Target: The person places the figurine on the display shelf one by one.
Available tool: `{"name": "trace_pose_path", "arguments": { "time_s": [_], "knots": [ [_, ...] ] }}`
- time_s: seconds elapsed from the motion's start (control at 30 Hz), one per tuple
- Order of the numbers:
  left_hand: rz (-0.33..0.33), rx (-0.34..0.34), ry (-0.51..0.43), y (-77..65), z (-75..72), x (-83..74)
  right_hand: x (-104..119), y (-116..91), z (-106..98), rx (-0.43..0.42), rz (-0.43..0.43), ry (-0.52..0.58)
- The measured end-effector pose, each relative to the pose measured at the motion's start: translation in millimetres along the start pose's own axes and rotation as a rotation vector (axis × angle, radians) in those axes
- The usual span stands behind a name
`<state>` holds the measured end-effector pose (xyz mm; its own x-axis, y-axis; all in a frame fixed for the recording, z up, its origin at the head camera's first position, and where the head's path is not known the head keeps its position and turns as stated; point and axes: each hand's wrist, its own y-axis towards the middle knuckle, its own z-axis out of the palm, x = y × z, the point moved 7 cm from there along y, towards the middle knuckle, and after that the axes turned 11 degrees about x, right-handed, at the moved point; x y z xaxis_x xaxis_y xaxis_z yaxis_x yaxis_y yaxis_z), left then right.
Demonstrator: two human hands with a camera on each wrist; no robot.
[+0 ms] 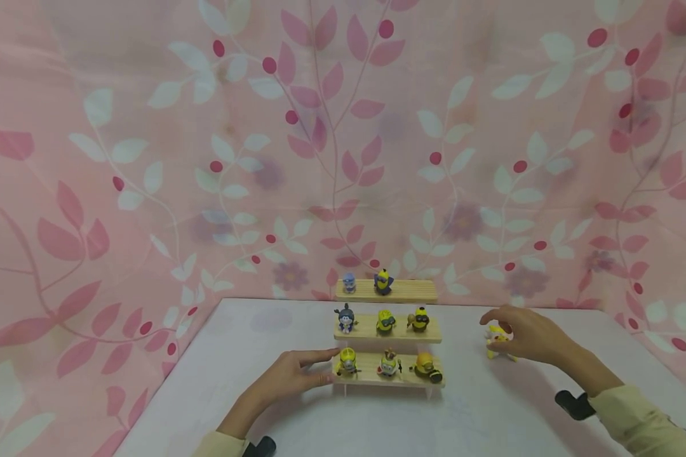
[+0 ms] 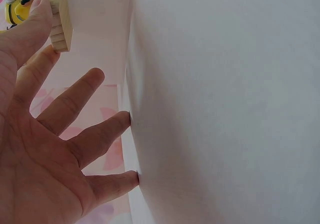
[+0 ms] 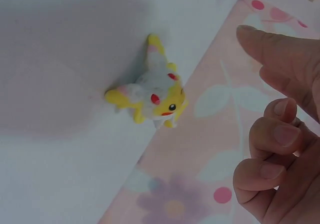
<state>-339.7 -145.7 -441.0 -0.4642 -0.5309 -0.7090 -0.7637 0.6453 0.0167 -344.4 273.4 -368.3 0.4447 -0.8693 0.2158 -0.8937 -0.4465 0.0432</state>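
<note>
A three-step wooden shelf on clear supports carries several small figurines. My left hand is at the left end of its lowest board, thumb and index finger pinching the wood. The other fingers are spread, two tips on the tabletop. Beside them on that board stands a yellow figurine. At the right, my right hand hovers over a yellow-and-white figurine with red cheeks and dark eyes. That figurine stands on the white table, apart from the fingers in the right wrist view.
Other figurines on the lowest board are a crowned one and an orange-topped one. Higher boards hold a dark-haired figure, a blue one and several yellow ones. A pink leafy cloth hangs behind the white table.
</note>
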Motion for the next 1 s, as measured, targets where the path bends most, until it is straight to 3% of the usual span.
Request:
{"name": "trace_pose_path", "arguments": {
  "time_s": [0.4,0.7,1.0],
  "knots": [
    [0.027,-0.001,0.001,-0.5,0.3,-1.0,-16.8,10.6,22.2,0.173,0.064,-0.118],
    [0.011,0.002,0.001,0.4,-0.7,-0.1,-14.4,11.1,25.7,0.114,-0.010,-0.226],
    [0.008,0.002,0.007,0.3,-0.6,-1.2,-15.9,17.9,36.4,0.124,-0.019,-0.325]
  ]
}}
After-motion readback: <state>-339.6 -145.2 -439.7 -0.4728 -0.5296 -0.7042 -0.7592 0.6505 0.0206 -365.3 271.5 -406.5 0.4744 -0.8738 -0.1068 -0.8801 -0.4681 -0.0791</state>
